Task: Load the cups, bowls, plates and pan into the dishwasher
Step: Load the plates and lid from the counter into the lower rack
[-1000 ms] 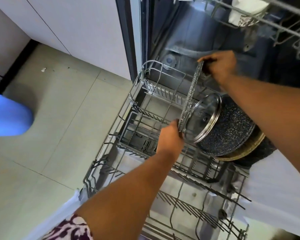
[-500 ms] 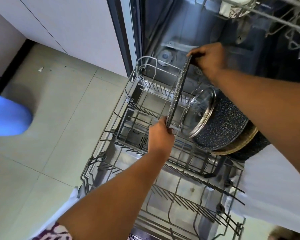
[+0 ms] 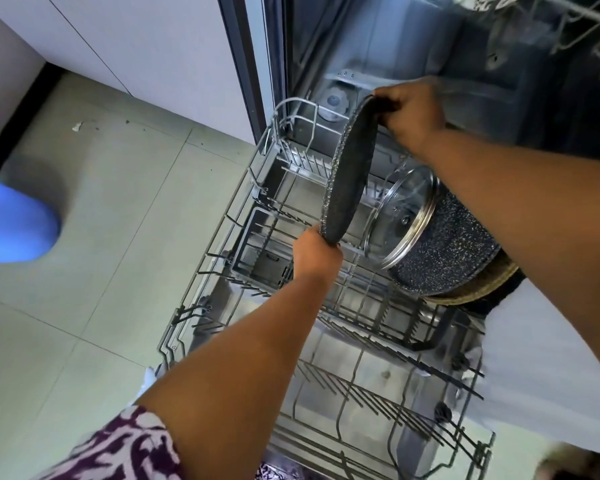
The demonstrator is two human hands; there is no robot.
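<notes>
A flat dark speckled pan (image 3: 349, 171) stands on edge above the pulled-out lower rack (image 3: 222, 271) of the dishwasher. My left hand (image 3: 316, 252) grips its lower rim and my right hand (image 3: 411, 110) grips its top rim. Just right of it a glass lid (image 3: 400, 220) leans against a dark speckled pot (image 3: 444, 254) lying on its side in the rack. A tan-rimmed dish (image 3: 482, 289) sits behind the pot, mostly hidden.
The upper rack (image 3: 568, 15) hangs at top right with a white item in it. The open dishwasher tub (image 3: 378, 46) lies behind. White cabinet doors (image 3: 136, 36) and tiled floor (image 3: 101, 202) are on the left, with a blue object (image 3: 11, 220) at the left edge.
The pan has turned from edge-on to show more of its dark face and shifted slightly left, away from the lid. Both hands keep their grip on its rim.
</notes>
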